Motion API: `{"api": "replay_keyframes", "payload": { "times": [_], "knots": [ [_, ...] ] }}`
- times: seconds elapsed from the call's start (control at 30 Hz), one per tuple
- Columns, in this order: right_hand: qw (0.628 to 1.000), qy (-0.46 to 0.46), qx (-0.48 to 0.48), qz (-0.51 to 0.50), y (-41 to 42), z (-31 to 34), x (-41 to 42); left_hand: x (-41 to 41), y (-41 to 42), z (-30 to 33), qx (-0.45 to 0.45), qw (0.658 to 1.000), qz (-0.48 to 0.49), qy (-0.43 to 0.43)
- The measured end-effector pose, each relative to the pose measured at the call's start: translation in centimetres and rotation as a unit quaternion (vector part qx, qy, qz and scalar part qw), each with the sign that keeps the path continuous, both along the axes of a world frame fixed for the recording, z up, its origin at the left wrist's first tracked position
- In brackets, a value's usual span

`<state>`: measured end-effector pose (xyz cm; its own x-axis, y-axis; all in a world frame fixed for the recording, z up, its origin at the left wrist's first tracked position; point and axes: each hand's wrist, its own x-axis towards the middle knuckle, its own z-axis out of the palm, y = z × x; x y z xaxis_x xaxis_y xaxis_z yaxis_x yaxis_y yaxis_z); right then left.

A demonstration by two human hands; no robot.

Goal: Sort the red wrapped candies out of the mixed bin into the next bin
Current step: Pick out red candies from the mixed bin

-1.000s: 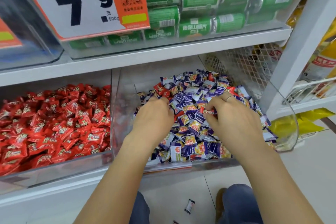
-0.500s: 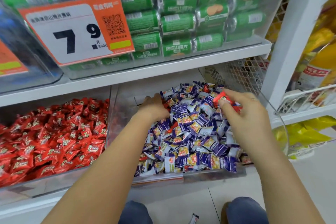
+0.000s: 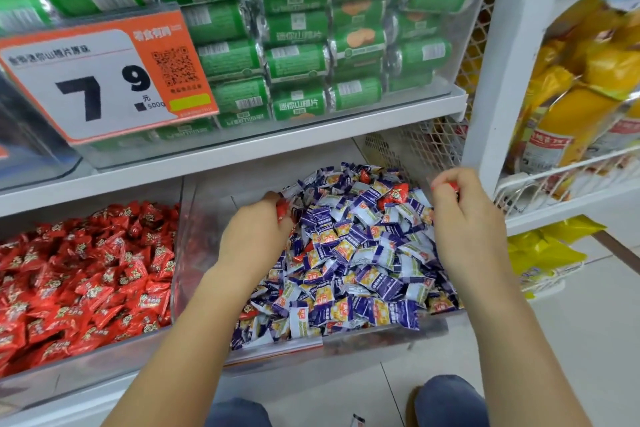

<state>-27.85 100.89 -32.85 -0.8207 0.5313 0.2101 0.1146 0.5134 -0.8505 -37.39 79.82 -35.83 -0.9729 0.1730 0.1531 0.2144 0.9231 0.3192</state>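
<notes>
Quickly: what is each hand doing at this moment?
Left hand: grip closed on red candy.
Right hand: grip closed on another red candy.

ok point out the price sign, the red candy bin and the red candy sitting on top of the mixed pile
price sign (image 3: 86,90), head view, white area by the 7
red candy bin (image 3: 52,378), head view, clear front wall
red candy (image 3: 396,196), head view, wrapper middle

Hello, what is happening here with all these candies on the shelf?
A person is picking red candies out of the mixed bin of mostly purple ones. The right hand pinches a red candy above the pile, and the left hand grips another red one at the bin's left side. At least one red candy remains on top of the pile. The next bin, to the left, holds only red ones.
</notes>
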Motion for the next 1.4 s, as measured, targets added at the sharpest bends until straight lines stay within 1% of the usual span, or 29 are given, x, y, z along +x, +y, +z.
{"api": "replay_keyframes", "payload": {
  "times": [0.1,0.2,0.27,0.33,0.4,0.43,0.5,0.57,0.63,0.7,0.8,0.87,0.93,1.03,1.1,1.2,1.3,1.4],
  "knots": [
    [0.998,-0.007,0.058,-0.021,-0.1,0.3,0.1,1.2,-0.7,0.3,0.067,0.997,0.035,-0.019],
    [0.997,-0.011,0.073,-0.013,0.0,0.4,0.2,2.1,-1.5,0.6,0.113,0.991,0.066,-0.038],
    [0.990,-0.053,0.127,0.018,-0.1,0.6,-0.2,2.1,-1.6,0.7,0.131,0.986,0.074,-0.067],
    [0.972,-0.108,0.204,0.050,-0.1,0.9,-1.4,2.0,-1.6,1.0,0.141,0.983,0.078,-0.086],
    [0.959,-0.133,0.244,0.062,-0.1,1.3,-3.3,1.8,-1.7,1.2,0.117,0.985,0.082,-0.096],
    [0.951,-0.146,0.263,0.068,-0.1,1.2,-4.3,1.9,-1.7,1.3,0.090,0.987,0.081,-0.101],
    [0.925,-0.202,0.308,0.090,-0.3,0.7,-5.9,2.0,-1.6,1.0,0.025,0.991,0.080,-0.107],
    [0.900,-0.260,0.331,0.111,-0.6,0.0,-6.8,1.9,-1.3,0.3,-0.019,0.989,0.071,-0.126],
    [0.892,-0.281,0.337,0.106,-1.0,-0.7,-6.6,1.8,-1.2,-0.5,-0.049,0.987,0.058,-0.145],
    [0.911,-0.247,0.318,0.085,-1.1,-1.4,-5.9,1.5,-1.1,-1.0,-0.058,0.985,0.047,-0.153],
    [0.951,-0.158,0.263,0.047,-1.5,-1.6,-4.5,1.1,-1.0,-1.4,-0.058,0.984,0.040,-0.166],
    [0.968,-0.098,0.227,0.036,-1.6,-0.8,-3.7,1.0,-0.9,-1.6,-0.051,0.982,0.043,-0.177],
    [0.979,-0.051,0.191,0.043,-2.3,0.4,-2.9,1.1,-1.0,-1.8,-0.046,0.983,0.052,-0.172],
    [0.976,-0.034,0.198,0.087,-4.5,1.6,-1.9,1.4,-1.0,-2.0,-0.044,0.985,0.058,-0.155],
    [0.967,-0.033,0.217,0.132,-6.6,1.4,-1.7,1.7,-1.0,-1.8,-0.025,0.988,0.038,-0.145],
    [0.946,-0.051,0.262,0.184,-8.7,0.2,-2.2,2.5,-0.8,-0.8,0.014,0.995,0.001,-0.096],
    [0.902,-0.096,0.364,0.212,-9.0,-1.2,-2.9,2.8,-0.5,-0.6,-0.030,0.995,-0.050,-0.086],
    [0.847,-0.162,0.442,0.248,-8.8,-1.8,-3.1,2.6,-0.5,-1.5,-0.087,0.985,-0.080,-0.126]
  ]
}}
